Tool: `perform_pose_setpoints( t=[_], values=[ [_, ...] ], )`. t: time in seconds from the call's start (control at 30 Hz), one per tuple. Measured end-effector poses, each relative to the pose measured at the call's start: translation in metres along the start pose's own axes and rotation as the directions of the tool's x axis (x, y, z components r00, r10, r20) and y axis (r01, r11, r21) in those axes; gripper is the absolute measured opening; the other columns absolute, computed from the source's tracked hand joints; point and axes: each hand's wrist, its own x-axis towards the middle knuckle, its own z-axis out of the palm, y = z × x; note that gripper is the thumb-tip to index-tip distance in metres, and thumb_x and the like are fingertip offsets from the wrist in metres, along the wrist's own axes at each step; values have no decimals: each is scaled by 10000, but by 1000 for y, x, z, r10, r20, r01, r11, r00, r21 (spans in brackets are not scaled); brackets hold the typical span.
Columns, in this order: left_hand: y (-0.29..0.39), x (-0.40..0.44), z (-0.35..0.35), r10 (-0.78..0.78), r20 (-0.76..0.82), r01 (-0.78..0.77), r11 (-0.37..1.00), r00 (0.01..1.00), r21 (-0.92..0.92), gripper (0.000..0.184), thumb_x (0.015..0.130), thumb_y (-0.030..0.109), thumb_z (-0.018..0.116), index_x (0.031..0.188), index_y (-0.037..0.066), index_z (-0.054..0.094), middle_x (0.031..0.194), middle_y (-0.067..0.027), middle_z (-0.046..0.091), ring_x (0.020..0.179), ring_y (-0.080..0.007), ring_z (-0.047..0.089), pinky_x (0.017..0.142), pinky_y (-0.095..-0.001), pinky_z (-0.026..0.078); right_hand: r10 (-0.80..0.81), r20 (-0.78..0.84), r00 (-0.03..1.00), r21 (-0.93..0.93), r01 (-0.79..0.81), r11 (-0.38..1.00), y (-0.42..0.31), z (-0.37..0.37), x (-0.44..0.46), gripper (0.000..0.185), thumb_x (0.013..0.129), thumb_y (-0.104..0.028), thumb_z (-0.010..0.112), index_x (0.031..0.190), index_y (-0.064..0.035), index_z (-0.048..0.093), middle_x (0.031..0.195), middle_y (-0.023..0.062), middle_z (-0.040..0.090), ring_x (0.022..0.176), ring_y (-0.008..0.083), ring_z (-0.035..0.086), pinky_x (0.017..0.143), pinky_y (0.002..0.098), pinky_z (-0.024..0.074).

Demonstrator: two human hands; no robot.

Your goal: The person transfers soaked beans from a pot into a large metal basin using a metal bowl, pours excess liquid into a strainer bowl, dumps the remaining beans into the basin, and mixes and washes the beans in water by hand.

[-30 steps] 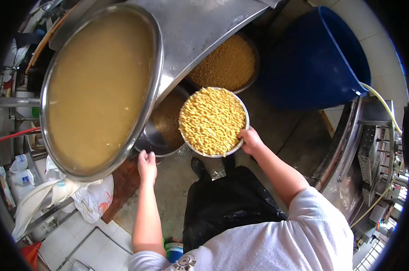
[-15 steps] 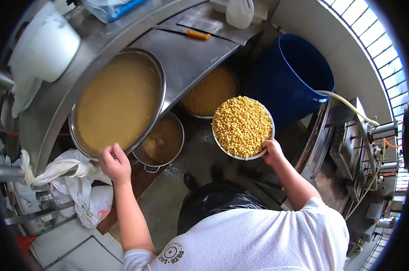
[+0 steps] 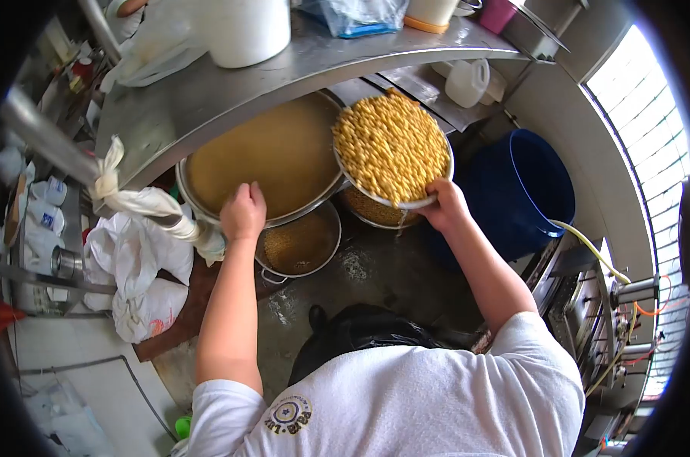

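Observation:
My right hand (image 3: 445,206) grips the near right rim of a round metal bowl (image 3: 430,202). Yellow beans or kernels (image 3: 391,145), a little motion-blurred, are heaped in it. Water seems to drip from its underside. Below the bowl, partly covered by it, sits a pot of grain in liquid (image 3: 379,207). My left hand (image 3: 244,212) is closed, over the near rim of a large metal basin (image 3: 183,186) of cloudy tan liquid; what its fingers hold, if anything, is hidden. Under that rim stands a smaller two-handled pot (image 3: 337,236) with grain in murky water.
A steel counter (image 3: 170,114) runs above the basin, bearing a white bucket (image 3: 250,30). At right stand a blue barrel (image 3: 505,198) and machinery with hoses (image 3: 589,305). White sacks (image 3: 143,266) lie at left. Another person's hand (image 3: 130,7) shows at the top left.
My right hand has lifted the bowl up and leftward, toward the basin's right end. My left hand has shifted right and up along the basin's rim. The view has shifted too.

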Motion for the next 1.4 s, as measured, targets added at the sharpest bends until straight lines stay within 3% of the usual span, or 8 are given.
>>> perform_pose_setpoints(
  t=[0.33,0.57,0.67,0.93,1.0,1.17,1.33,1.4],
  values=[
    [-1,-3,3,-22,-73,23,1000,997,6,247,955,261,621,804,66,639,774,-184,689,717,-413,668,670,-524,546,-214,293,932,-430,328,841,21,176,67,720,870,41,497,1548,-156,360,1299,200,620,937,390,726,559,532,655],
    [1,1,0,-21,-48,23,999,999,34,170,910,214,612,917,54,671,943,-161,693,892,-373,659,779,-492,558,-294,357,887,-859,435,269,13,232,56,721,848,-61,544,1551,-113,390,1143,268,709,981,433,710,631,478,626],
    [-2,0,6,-12,-43,15,998,999,68,182,888,193,600,976,50,671,1017,-154,685,959,-352,650,816,-478,559,-402,559,725,-821,552,-146,21,237,89,539,859,-109,567,1392,-34,535,1156,278,701,1034,443,691,802,513,597],
    [-3,2,12,-88,86,74,985,992,154,232,893,214,559,1018,48,663,1089,-144,678,1012,-343,648,860,-479,555,-345,652,676,-753,519,-405,31,258,82,310,884,-128,572,1147,-11,688,1159,275,696,1051,427,690,909,499,561],
    [-4,1,13,-53,67,41,985,996,165,255,892,206,556,1059,51,672,1151,-144,679,1035,-343,650,887,-475,551,-165,835,524,-482,556,-677,35,255,104,306,898,-124,557,1151,-17,692,1155,257,705,1051,419,692,901,501,565],
    [-9,0,23,-28,40,21,983,999,181,297,895,211,549,1106,51,684,1216,-151,677,1048,-341,655,911,-475,547,-193,915,355,-386,628,-676,26,251,63,327,950,-133,481,1198,-147,694,1137,203,718,1066,383,688,930,481,558],
    [-5,2,16,15,44,-22,988,999,155,273,875,190,564,1057,34,696,1185,-165,686,1030,-361,656,911,-483,542,-233,867,441,-465,544,-698,10,229,80,294,938,-144,513,1186,-139,670,1151,206,692,1108,400,657,945,493,542],
    [0,2,8,-2,38,0,998,999,70,235,857,150,580,1010,15,696,1109,-188,698,995,-393,653,903,-492,535,-598,712,369,-653,661,-369,7,210,91,401,848,-89,616,1249,-83,606,1214,265,655,1059,468,651,917,545,537]
  ],
)
